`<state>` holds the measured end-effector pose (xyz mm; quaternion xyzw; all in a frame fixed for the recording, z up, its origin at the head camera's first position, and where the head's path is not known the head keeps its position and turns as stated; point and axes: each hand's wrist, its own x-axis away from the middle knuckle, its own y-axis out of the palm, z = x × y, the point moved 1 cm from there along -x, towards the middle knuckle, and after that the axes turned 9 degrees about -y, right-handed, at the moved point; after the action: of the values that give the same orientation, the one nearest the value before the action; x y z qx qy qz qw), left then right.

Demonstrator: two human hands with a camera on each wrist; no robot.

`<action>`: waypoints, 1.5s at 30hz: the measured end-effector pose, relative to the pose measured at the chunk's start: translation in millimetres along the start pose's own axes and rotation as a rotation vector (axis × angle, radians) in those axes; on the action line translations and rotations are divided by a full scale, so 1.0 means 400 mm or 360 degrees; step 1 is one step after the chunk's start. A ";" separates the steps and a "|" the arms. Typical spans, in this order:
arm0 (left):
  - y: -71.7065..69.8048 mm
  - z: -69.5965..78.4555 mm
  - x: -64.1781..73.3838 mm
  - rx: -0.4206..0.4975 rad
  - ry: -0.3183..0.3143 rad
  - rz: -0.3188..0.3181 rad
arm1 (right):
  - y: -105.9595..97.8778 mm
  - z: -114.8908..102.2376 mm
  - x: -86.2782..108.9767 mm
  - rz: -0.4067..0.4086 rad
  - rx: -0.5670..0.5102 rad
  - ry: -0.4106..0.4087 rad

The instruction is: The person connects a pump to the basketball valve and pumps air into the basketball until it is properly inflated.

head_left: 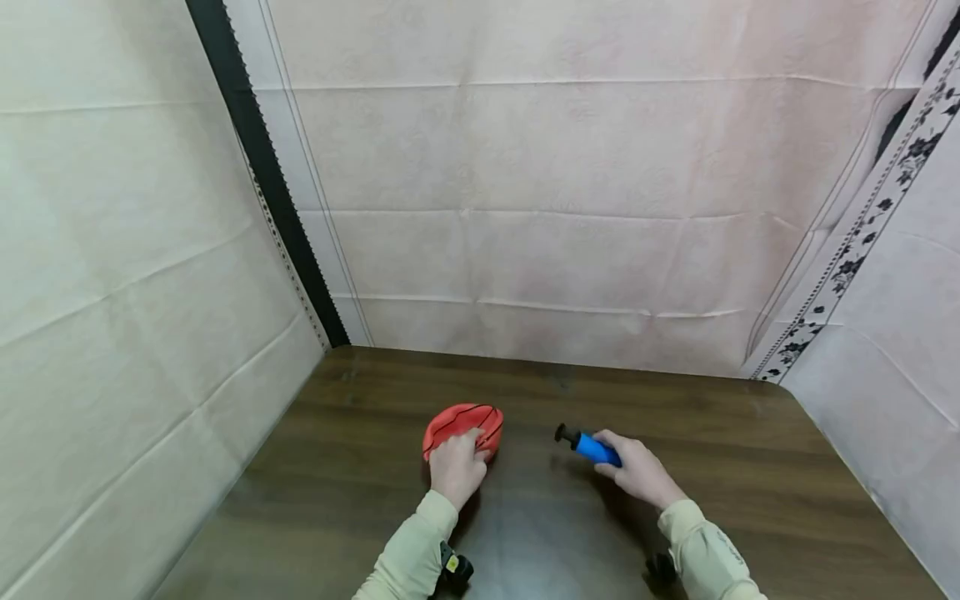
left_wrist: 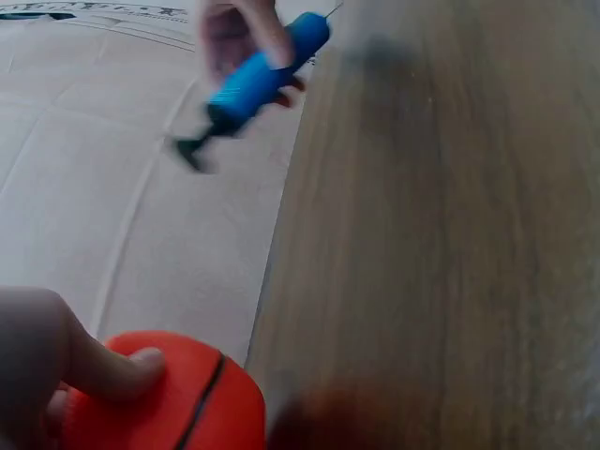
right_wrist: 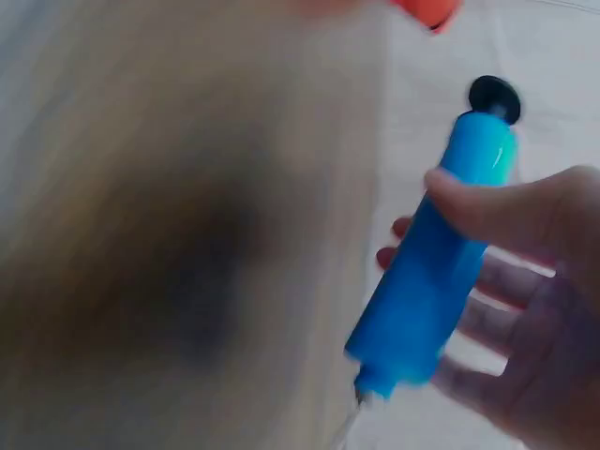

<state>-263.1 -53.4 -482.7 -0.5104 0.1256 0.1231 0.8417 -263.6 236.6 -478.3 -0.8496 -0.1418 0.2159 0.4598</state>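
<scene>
My left hand (head_left: 457, 468) grips a red-orange ball (head_left: 447, 423) with black lines, which looks slack and caved in at the top. The thumb presses on the ball (left_wrist: 155, 417) in the left wrist view. To the right, my right hand (head_left: 639, 473) holds a blue hand pump (head_left: 597, 451) around its barrel. The pump's black handle (head_left: 562, 432) points toward the ball's side. In the right wrist view a thin needle (right_wrist: 350, 424) sticks out of the pump's other end, clear of the ball. Both things appear raised over the table.
A brown wood-grain table (head_left: 360, 517) lies under both hands. Pale cloth (head_left: 525, 167) hangs behind it and along both sides, with a black strip (head_left: 277, 183) at the left corner. Dark cameras (head_left: 456, 567) are strapped at the wrists.
</scene>
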 end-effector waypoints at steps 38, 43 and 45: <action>-0.005 0.122 0.050 0.0232 0.0242 0.0328 | -0.048 -0.187 -0.088 0.0498 -0.1730 -0.0344; -0.001 0.118 0.049 0.0241 0.0244 0.0298 | -0.047 -0.193 -0.090 0.0516 -0.1571 -0.0371; 0.002 0.115 0.048 0.0249 0.0241 0.0277 | -0.047 -0.202 -0.093 0.0521 -0.1439 -0.0439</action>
<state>-241.4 -10.6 -469.4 -0.4383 0.2419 0.1466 0.8531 -256.4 172.4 -414.5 -0.9385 -0.1455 0.3126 -0.0174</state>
